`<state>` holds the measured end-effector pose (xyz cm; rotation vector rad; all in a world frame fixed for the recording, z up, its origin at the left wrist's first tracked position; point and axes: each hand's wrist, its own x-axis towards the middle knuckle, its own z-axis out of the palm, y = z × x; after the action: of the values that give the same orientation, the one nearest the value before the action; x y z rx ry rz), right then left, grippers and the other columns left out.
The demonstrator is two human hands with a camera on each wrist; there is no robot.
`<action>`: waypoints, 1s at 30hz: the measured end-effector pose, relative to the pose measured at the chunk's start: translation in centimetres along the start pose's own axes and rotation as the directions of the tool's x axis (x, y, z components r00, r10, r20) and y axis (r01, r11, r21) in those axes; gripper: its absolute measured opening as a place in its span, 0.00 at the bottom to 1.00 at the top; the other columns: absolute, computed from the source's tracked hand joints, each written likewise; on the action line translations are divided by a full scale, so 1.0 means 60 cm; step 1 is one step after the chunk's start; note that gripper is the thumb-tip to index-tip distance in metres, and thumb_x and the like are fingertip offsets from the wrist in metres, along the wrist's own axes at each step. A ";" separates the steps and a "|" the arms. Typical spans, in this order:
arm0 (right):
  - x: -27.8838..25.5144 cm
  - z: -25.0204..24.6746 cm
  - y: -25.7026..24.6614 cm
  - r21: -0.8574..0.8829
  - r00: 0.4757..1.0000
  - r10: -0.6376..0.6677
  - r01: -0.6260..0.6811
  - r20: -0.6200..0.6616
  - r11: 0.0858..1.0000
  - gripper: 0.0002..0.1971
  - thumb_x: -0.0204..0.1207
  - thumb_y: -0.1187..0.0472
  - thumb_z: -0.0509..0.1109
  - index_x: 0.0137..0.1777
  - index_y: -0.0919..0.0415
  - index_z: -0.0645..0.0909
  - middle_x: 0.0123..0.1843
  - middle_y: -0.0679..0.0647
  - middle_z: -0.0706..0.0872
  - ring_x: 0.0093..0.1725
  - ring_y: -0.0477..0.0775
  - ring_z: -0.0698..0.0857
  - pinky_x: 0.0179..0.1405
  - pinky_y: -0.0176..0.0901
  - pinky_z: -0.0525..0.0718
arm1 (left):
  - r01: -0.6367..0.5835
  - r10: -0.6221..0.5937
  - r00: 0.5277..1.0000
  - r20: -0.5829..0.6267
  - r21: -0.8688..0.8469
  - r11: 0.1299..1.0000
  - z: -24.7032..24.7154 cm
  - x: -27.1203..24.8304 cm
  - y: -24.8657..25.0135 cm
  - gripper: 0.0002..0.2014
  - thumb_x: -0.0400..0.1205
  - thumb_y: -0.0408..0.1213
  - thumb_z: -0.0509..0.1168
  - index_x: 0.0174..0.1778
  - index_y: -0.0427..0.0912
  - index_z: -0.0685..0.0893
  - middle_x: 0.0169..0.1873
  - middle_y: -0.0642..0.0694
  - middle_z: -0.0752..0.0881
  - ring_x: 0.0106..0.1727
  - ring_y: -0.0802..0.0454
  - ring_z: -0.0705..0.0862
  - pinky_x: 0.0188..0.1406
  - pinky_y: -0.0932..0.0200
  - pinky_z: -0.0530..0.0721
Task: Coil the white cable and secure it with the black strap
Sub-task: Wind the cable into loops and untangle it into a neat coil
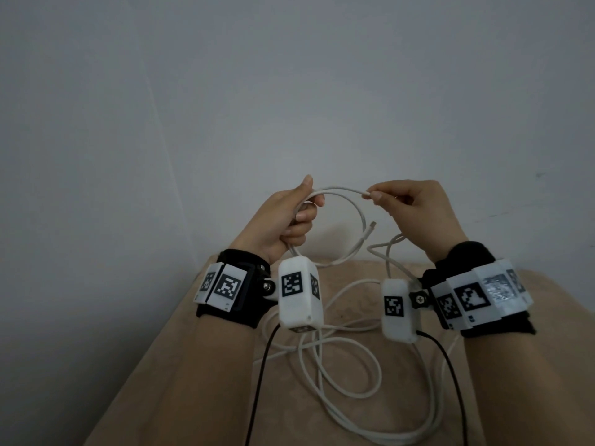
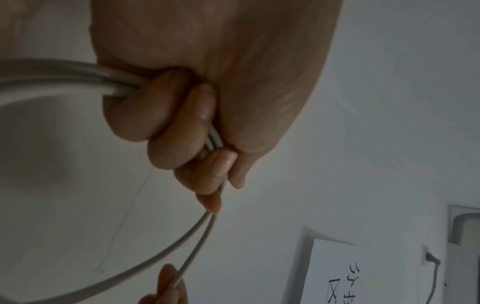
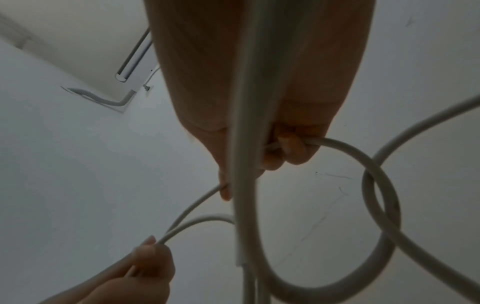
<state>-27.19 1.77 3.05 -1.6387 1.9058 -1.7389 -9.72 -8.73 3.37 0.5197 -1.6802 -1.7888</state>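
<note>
1. The left hand (image 1: 286, 220), left of centre in the head view, is curled round the white cable (image 1: 341, 358), holding two strands side by side in its fist. This looks like the first loop of the coil.
2. The right hand (image 1: 415, 214), right of centre, pinches the cable between thumb and forefinger, with its other fingers curled over a further run of it. The hands are apart, joined by a short arc of cable.
3. To do this step well, I judge the right hand should feed each new loop into the left fist at the same size as the first, letting the cable roll between the fingers so that it does not twist.
4. The cable is thin, smooth and white. One plug end (image 1: 467, 227) hangs at centre inside the loop. Most of its length lies in loose tangled bends on the beige cloth (image 1: 180, 365) in the lower half of the frame.
5. No black strap shows in any view.
</note>
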 end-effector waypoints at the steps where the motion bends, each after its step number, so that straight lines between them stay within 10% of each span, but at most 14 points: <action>1: 0.000 0.000 0.000 0.006 1.000 -0.001 0.001 0.002 1.000 0.13 0.78 0.61 0.70 0.36 0.42 0.86 0.41 0.43 0.89 0.40 0.48 0.81 0.46 0.39 0.79 | 0.002 -0.002 1.000 -0.002 0.002 1.000 0.000 0.000 0.000 0.21 0.88 0.51 0.52 0.36 0.42 0.76 0.17 0.55 0.65 0.12 0.63 0.57 0.11 0.70 0.53; 6: 0.000 0.006 0.000 0.036 1.000 0.003 -0.003 0.013 0.999 0.11 0.78 0.60 0.70 0.39 0.43 0.87 0.40 0.42 0.89 0.43 0.56 0.84 0.50 0.45 0.84 | 0.008 -0.008 1.000 -0.007 -0.020 1.000 0.000 -0.001 0.002 0.19 0.88 0.50 0.52 0.36 0.43 0.74 0.16 0.56 0.64 0.12 0.64 0.56 0.12 0.70 0.51; 10: -0.003 0.009 -0.005 0.137 0.999 0.014 -0.019 0.041 0.990 0.10 0.80 0.61 0.68 0.43 0.47 0.88 0.40 0.46 0.89 0.36 0.39 0.83 0.34 0.27 0.79 | -0.011 0.008 1.000 -0.029 -0.110 0.994 0.001 -0.001 0.004 0.18 0.88 0.48 0.53 0.35 0.43 0.73 0.14 0.56 0.63 0.12 0.64 0.56 0.12 0.70 0.50; 16: -0.006 0.012 -0.003 0.396 0.975 0.129 -0.192 0.180 0.898 0.17 0.80 0.44 0.62 0.54 0.52 0.87 0.51 0.57 0.90 0.40 0.48 0.84 0.42 0.42 0.81 | -0.038 0.023 0.998 -0.061 -0.254 0.966 -0.005 -0.002 0.010 0.19 0.89 0.48 0.52 0.34 0.44 0.71 0.13 0.55 0.62 0.10 0.63 0.56 0.10 0.70 0.51; 23: -0.010 0.023 0.005 0.462 0.980 0.113 -0.177 0.163 0.869 0.08 0.74 0.65 0.73 0.52 0.61 0.86 0.39 0.56 0.92 0.33 0.48 0.78 0.38 0.40 0.75 | -0.076 0.054 0.994 -0.090 -0.265 0.961 -0.006 -0.001 0.008 0.18 0.89 0.47 0.52 0.36 0.43 0.73 0.13 0.55 0.63 0.10 0.63 0.57 0.10 0.70 0.51; 30: -0.007 0.020 0.007 0.525 0.979 0.160 -0.203 0.127 0.827 0.09 0.64 0.62 0.80 0.45 0.55 0.90 0.42 0.56 0.89 0.33 0.50 0.75 0.35 0.40 0.71 | -0.072 0.056 0.996 -0.071 -0.248 0.966 -0.010 -0.001 0.008 0.17 0.89 0.45 0.53 0.37 0.42 0.76 0.13 0.55 0.63 0.11 0.63 0.57 0.10 0.70 0.52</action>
<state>-26.47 1.15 2.08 -1.2473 1.3102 -1.8658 -9.17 -9.14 3.77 0.4009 -1.3868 -1.8822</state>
